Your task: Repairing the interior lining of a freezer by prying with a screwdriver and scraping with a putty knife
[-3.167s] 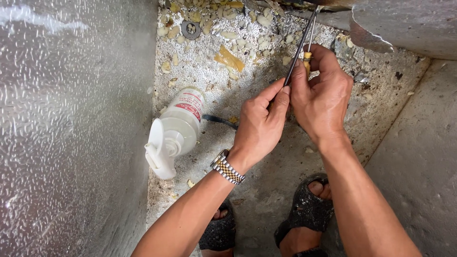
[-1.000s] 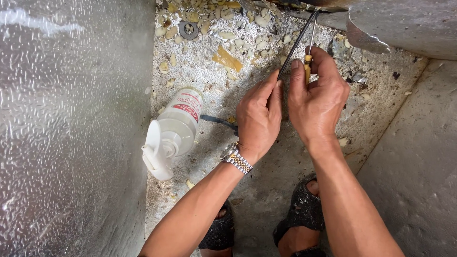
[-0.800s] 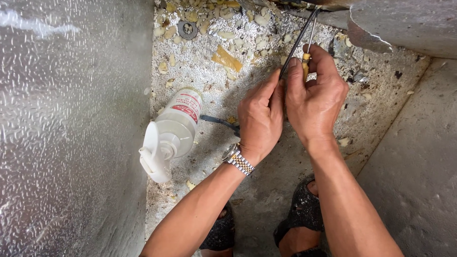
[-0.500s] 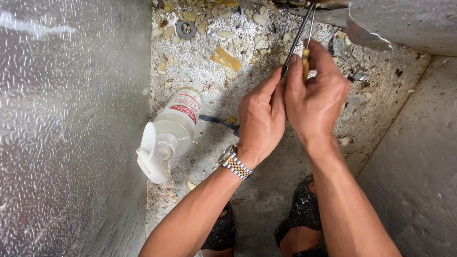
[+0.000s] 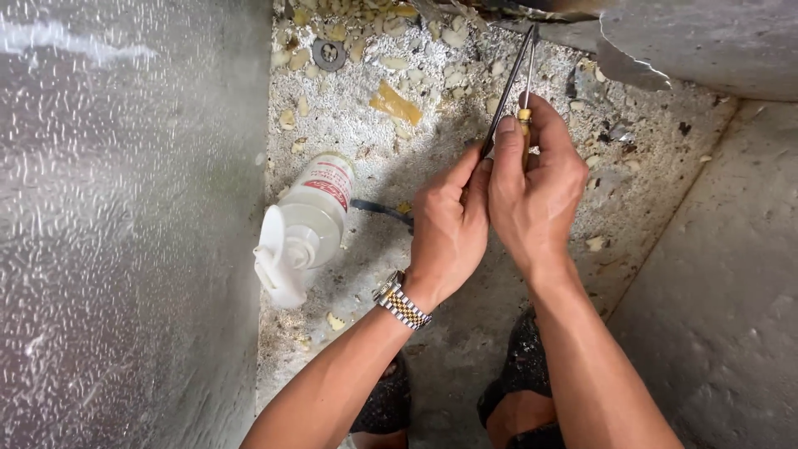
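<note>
In the head view, the left hand (image 5: 449, 220) and the right hand (image 5: 536, 187) meet over a debris-strewn concrete floor (image 5: 465, 333), fingers pressed close together. The left hand's thumb and fingertips are pinched shut on the near end of a thin dark rod (image 5: 507, 87) that slants up and away toward the far edge of the scene. The right hand is clamped around a slim tool with a yellow handle (image 5: 524, 116); only a short bit of the handle shows above the fingers, and its pale shaft runs just beside the dark rod. The far tips of both pieces disappear under a torn grey metal sheet (image 5: 698, 41) at the upper right, so what they touch there is hidden. How much of each tool lies inside the palms cannot be told. A metal wristwatch (image 5: 401, 304) sits on the left wrist. To the left of the hands, well apart from them, a white spray bottle (image 5: 303, 229) with a red label lies on its side, its trigger head pointing near; a dark strip (image 5: 378, 209) pokes out beside it, partly covered by the left hand. A round metal washer (image 5: 329, 55) lies far left among pale chips. A textured metal panel (image 5: 125, 224) fills the left side. Dark sandals (image 5: 532, 366) show near the bottom edge, cut off by the arms and frame.
</note>
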